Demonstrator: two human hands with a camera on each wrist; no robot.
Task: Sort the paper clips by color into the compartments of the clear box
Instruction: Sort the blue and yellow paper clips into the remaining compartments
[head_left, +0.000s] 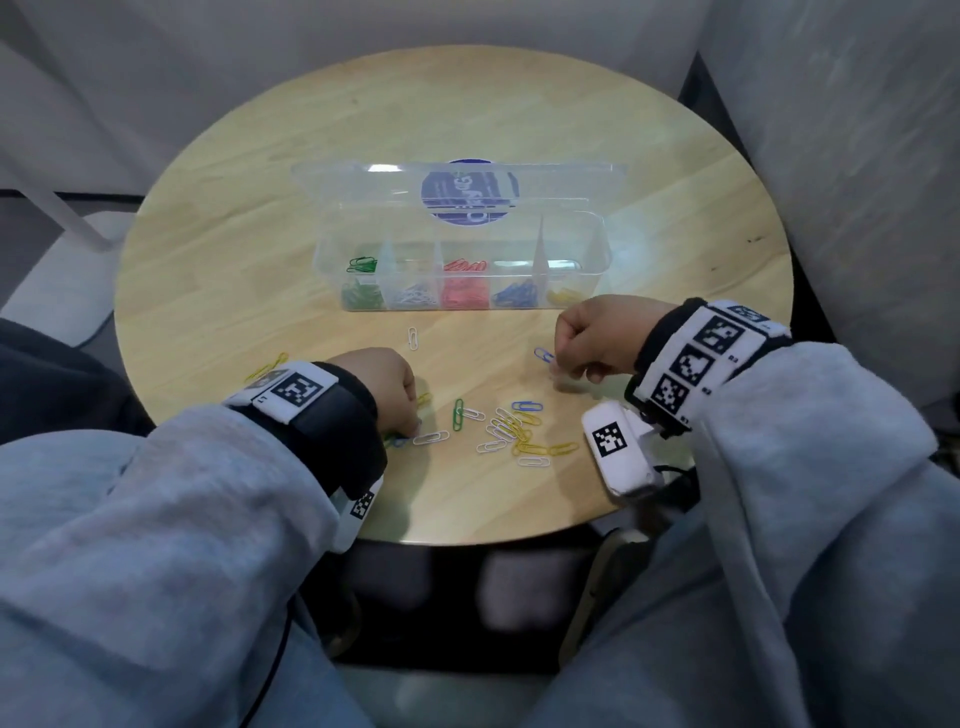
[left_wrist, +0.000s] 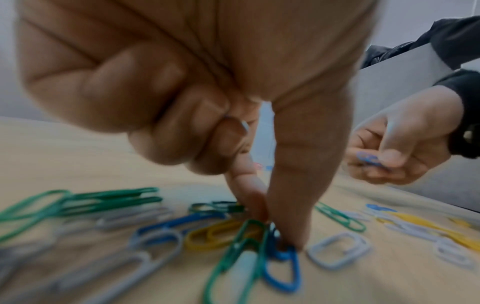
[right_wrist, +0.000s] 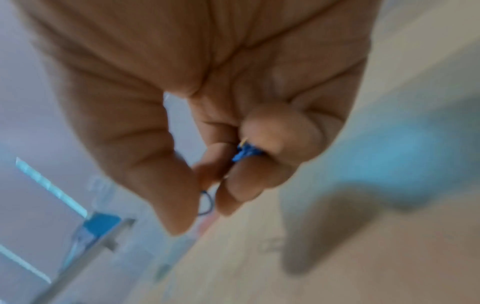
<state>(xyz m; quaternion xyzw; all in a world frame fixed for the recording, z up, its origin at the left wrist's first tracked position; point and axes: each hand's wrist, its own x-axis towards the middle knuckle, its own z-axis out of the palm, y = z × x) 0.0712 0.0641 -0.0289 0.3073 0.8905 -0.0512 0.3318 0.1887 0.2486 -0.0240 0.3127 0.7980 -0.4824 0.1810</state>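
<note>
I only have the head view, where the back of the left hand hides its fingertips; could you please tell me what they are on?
Observer: In the left wrist view, the left hand has its thumb and forefinger tips down on a blue paper clip lying on the table, right beside a green paper clip.
Operator: Thank you. Does the right hand hold only the blue clip that I see poking out?
Observer: I cannot tell. The right wrist view shows more blue wire tucked under its curled fingers, but it is too blurred to tell one clip from several.
</note>
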